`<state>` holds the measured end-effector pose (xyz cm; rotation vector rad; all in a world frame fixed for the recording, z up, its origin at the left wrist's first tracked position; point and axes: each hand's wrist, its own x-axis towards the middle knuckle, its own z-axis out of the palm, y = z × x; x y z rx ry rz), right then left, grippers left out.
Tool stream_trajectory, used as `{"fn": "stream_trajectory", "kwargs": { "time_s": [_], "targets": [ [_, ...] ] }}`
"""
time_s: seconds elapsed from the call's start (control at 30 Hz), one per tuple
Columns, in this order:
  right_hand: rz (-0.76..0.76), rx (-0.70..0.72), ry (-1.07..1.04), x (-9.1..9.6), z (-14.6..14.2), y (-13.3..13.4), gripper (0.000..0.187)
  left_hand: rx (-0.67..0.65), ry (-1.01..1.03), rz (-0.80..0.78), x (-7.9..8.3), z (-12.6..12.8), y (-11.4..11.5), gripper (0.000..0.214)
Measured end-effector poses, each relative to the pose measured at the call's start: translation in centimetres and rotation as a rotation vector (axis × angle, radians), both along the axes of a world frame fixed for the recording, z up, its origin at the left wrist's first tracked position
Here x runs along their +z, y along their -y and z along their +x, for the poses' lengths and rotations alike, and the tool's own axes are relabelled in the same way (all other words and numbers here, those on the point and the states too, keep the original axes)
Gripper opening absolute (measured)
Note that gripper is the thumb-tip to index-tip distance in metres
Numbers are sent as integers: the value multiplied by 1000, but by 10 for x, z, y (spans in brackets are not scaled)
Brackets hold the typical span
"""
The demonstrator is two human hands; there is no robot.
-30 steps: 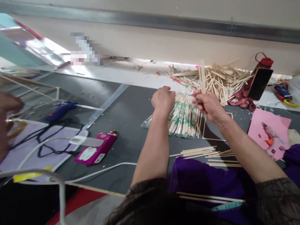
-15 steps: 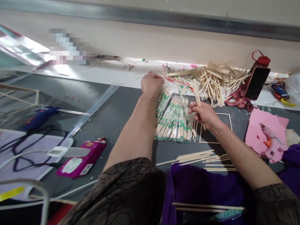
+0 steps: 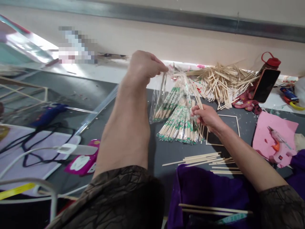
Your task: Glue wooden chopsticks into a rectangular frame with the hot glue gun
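Observation:
My left hand point(image 3: 143, 66) is raised above the dark table point(image 3: 133, 127), pinching the top of a clear plastic bag point(image 3: 166, 98) of wrapped chopsticks so that the bag hangs tilted. My right hand point(image 3: 206, 116) is closed round a few bare wooden sticks point(image 3: 199, 101) and rests against a heap of green-printed wrapped chopsticks point(image 3: 181, 125) lying on the table under the bag.
A big pile of loose sticks point(image 3: 224, 82) lies at the back. A phone point(image 3: 265, 86) leans on a red-capped bottle point(image 3: 270, 63). A square stick frame point(image 3: 235, 122), cut sticks point(image 3: 205, 158), purple cloth point(image 3: 209, 187), pink sheet with glue gun point(image 3: 274, 140), magenta device point(image 3: 82, 162), blue glue gun point(image 3: 49, 116).
My left hand has gone from the table up and back, lifting the bag's top off the heap. My right hand lowered its sticks from upright and stays by the heap.

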<state>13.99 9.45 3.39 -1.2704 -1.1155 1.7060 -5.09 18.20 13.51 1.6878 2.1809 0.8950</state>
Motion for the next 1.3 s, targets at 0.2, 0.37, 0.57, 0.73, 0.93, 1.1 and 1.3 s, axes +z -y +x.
{"fn": "stream_trajectory", "kwargs": {
  "time_s": [0.2, 0.37, 0.57, 0.73, 0.93, 1.1, 1.3],
  "targets": [
    [21, -32, 12, 0, 3, -3, 13, 44, 60, 35, 15, 14, 11, 35],
    [44, -25, 20, 3, 1, -3, 12, 29, 57, 194, 31, 18, 18, 35],
    [56, -9, 67, 3, 3, 0, 12, 12, 113, 240, 28, 22, 19, 21],
    [47, -44, 85, 7, 14, -2, 13, -36, 233, 360, 25, 23, 20, 14],
    [46, 38, 59, 12, 14, -1, 7, -66, 26, 525, 54, 23, 44, 30],
    [116, -58, 7, 31, 9, -4, 2, -97, -193, 504, 78, 26, 58, 30],
    [230, -115, -66, 52, -1, -15, 21, -193, 39, 456, 67, 38, 64, 27]
  ]
}}
